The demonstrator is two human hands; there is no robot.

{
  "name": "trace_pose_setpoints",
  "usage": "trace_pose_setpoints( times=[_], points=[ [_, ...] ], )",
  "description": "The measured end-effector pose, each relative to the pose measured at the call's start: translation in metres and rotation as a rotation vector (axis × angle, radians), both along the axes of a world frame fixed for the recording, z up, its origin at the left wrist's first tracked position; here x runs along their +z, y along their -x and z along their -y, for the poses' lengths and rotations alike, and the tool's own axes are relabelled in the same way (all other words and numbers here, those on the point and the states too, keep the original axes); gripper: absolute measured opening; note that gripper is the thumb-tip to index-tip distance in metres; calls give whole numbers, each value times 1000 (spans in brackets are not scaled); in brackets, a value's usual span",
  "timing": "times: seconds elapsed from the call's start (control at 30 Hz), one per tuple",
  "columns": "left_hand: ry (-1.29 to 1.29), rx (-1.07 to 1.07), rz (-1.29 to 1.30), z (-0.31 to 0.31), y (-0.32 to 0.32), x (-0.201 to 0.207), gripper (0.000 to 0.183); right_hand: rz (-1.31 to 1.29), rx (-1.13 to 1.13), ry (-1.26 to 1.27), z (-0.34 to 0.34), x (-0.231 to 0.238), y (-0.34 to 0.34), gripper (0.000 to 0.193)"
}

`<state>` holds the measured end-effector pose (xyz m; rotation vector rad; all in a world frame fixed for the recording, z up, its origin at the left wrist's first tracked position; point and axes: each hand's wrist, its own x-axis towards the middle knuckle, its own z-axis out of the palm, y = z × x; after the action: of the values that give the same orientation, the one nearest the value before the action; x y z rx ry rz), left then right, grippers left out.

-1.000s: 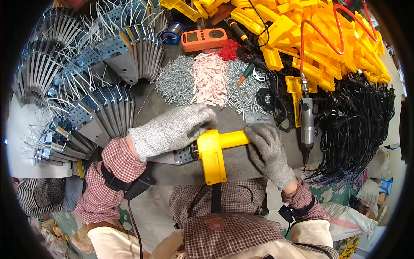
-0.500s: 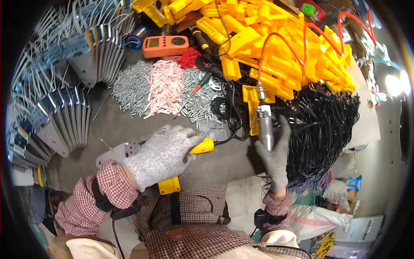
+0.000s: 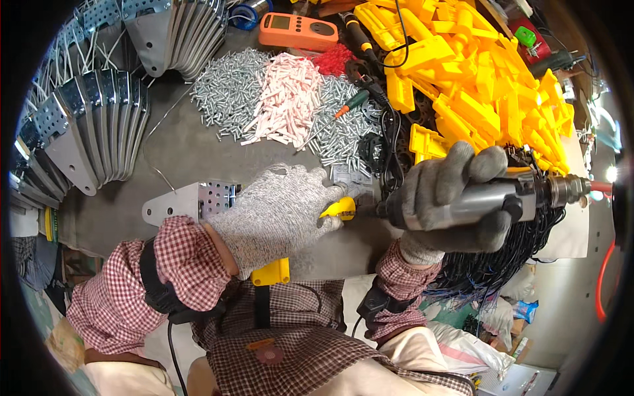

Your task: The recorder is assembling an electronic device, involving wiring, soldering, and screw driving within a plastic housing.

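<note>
My left hand [image 3: 277,206], in a grey knit glove, is closed on a yellow plastic housing [image 3: 339,209]; most of it is hidden under the glove, and a yellow end [image 3: 271,272] shows below my wrist. Beside this hand lies a grey perforated metal bracket [image 3: 188,203], its right part covered by the glove. My right hand [image 3: 439,188], gloved in grey, wraps round an air screwdriver [image 3: 515,198]. The tool lies nearly level, its dark nose [image 3: 389,210] pointing left toward the yellow housing, a short gap apart. A red hose [image 3: 599,187] joins its right end.
Beyond my hands lie piles of silver screws [image 3: 231,89], pink plugs [image 3: 287,96] and more screws [image 3: 337,125], with a green screwdriver [image 3: 353,102] on top. An orange meter [image 3: 298,31], yellow housings [image 3: 469,86], black cables [image 3: 469,267] and stacked metal brackets [image 3: 99,132] surround them.
My right hand has closed round the air screwdriver, which hung upright before, and has swung it level and nearer to me. My left hand keeps the yellow housing. The view has shifted.
</note>
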<state>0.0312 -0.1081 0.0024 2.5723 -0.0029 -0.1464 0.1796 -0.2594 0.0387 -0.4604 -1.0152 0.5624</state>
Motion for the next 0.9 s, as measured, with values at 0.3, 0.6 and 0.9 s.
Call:
trace_pose_setpoints(
  times=[0.3, 0.6, 0.9],
  points=[
    [12, 13, 212, 1, 3, -7, 56, 197, 3, 102, -4, 5, 5, 54],
    [10, 23, 235, 1, 4, -8, 53, -19, -34, 94, -10, -1, 1, 62],
    [131, 17, 74, -5, 4, 6, 36, 209, 246, 63, -10, 27, 24, 61]
  ],
)
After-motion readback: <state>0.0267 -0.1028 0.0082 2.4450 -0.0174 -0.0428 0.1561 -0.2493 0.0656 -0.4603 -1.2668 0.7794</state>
